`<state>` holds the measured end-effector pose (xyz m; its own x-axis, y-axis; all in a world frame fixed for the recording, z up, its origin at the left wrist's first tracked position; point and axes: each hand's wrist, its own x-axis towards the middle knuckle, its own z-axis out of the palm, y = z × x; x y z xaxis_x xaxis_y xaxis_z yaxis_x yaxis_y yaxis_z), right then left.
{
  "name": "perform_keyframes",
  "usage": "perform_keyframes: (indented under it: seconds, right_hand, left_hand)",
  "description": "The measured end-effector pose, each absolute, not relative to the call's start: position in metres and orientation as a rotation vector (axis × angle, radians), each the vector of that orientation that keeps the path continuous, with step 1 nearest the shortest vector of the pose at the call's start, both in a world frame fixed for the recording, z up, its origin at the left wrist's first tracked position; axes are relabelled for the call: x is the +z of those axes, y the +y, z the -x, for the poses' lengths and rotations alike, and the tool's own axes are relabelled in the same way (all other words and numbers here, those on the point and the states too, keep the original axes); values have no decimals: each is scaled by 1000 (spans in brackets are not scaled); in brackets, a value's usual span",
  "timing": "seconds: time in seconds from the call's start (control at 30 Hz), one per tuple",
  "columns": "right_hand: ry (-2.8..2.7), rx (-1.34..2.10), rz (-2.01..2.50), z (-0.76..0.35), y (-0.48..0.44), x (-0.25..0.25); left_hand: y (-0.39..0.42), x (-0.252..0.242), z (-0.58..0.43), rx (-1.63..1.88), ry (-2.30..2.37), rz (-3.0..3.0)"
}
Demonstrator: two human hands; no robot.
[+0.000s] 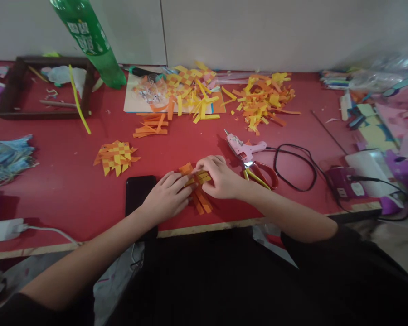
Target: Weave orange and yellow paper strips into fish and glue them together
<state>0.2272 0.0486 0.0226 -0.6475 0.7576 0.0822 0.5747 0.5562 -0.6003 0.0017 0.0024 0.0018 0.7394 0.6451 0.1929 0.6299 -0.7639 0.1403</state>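
On the red table (pixel 177 147), right of the phone (pixel 140 192), the left hand (pixel 168 194) is laying bent fingers on orange and yellow paper strips (pixel 205 203), likely steadying them; whether it is gripping, I cannot tell. The right hand (pixel 221 179) is pinching the strips' other side. The green bottle (pixel 100 56) is showing white lettering, too blurred to read.

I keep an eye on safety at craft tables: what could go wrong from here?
The glue gun lies near the right hand; if hot, which doesn't show, it might burn it. The phone is partly hidden by the left hand, so it could get nudged. The narrow strips under both hands might slip out of line.
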Motion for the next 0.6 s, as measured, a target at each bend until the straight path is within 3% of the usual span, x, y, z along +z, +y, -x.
perform_keyframes:
  seconds: [0.6]
  right_hand:
    - [-2458,670,1092,-206,46,31]
  left_hand:
    - [4,-1,1,387,1072,-2789]
